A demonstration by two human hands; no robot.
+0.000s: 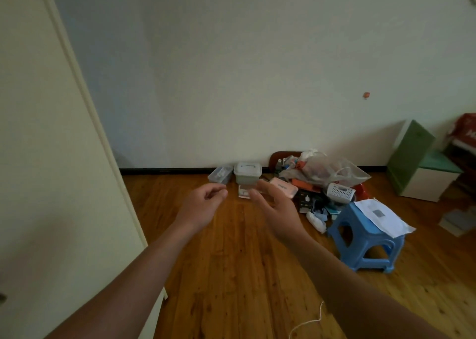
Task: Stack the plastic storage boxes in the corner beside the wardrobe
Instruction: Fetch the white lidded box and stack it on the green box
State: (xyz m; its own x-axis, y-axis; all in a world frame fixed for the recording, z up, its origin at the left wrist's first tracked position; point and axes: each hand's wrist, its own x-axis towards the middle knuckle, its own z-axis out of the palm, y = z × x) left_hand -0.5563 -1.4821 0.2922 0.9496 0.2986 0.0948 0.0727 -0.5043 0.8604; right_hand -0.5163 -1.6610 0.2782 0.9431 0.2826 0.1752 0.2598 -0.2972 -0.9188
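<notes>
Several plastic storage boxes sit on the wooden floor by the far wall. A pale green box with a white handled lid (247, 175) stands upright, a clear box (220, 175) lies just left of it, and a pink-lidded box (282, 187) lies to its right. A small clear box (244, 191) sits in front of the green one. The cream wardrobe (51, 171) fills the left side. My left hand (203, 204) is held out in the air with loosely curled fingers and holds nothing. My right hand (277, 207) is held out with fingers spread, also holding nothing, well short of the boxes.
A heap of bags and small items (319, 173) with a white perforated basket (340, 191) lies right of the boxes. A blue plastic stool (365, 240) carries a white paper. A green and white cabinet (417, 163) stands against the wall at right. A white cord (309, 323) trails on the floor.
</notes>
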